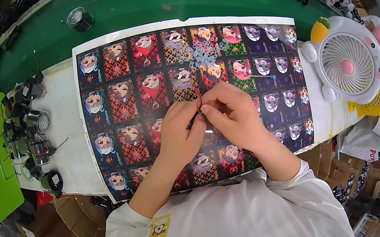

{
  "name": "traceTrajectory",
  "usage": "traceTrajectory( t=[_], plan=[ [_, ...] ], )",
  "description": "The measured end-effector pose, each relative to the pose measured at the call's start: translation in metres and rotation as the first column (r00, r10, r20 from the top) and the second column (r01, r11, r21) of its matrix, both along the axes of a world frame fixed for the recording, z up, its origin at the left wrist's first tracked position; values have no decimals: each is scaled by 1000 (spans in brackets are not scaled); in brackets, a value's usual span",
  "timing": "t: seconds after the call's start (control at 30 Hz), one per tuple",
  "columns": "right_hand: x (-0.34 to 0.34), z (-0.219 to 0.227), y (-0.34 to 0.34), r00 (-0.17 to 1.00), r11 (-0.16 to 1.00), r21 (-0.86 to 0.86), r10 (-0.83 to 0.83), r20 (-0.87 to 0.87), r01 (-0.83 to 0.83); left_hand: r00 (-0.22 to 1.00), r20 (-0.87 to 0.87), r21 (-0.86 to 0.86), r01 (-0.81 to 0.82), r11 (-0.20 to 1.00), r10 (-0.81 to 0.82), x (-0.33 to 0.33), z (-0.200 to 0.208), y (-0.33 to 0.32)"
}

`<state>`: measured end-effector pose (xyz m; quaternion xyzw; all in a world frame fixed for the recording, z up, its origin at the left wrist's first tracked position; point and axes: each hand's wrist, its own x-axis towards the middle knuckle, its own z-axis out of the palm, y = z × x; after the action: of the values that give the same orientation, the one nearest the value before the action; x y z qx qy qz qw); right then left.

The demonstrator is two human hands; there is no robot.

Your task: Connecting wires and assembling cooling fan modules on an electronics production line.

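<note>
My left hand [179,129] and my right hand [235,110] meet over the middle of a printed sheet [120,113] with rows of cartoon cards. Between their pinched fingertips runs a thin red wire [199,100]. Under my left fingers a small dark part shows; most of it is covered, so its kind is unclear. Just beyond the hands lies a loose pile of small translucent rings [201,54]. A thin rod-like tool [260,76] rests on the sheet to the right of my right hand.
Several black round parts with wires [29,131] cluster on the left of the white table. A similar clear-and-black part [80,20] stands on the green surface behind. To the right are a white fan [347,65] and a yellow grille [377,98]; another person [374,137] is beyond.
</note>
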<state>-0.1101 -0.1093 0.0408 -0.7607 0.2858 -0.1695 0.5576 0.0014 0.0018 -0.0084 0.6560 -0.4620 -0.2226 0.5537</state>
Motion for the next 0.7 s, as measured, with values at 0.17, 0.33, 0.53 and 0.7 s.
traceTrajectory(
  t=[0.17, 0.33, 0.53, 0.7],
  plan=[
    [-1, 4, -5, 985, 950, -265, 172, 3, -165, 998, -48, -4, 35, 999, -35, 2, 3, 2],
    [0, -1, -1, 981, 909, -393, 179, 69, -138, 998, -45, -49, 41, 998, -43, 2, -1, 0],
    [-20, -5, -46, 991, 724, -688, -123, -60, 48, 998, -53, 36, 48, 998, -46, 3, 3, 3],
    [-52, -27, -80, 859, 619, -779, -342, -381, -99, 996, -71, 69, 55, 996, -50, 1, 0, 5]
  ],
)
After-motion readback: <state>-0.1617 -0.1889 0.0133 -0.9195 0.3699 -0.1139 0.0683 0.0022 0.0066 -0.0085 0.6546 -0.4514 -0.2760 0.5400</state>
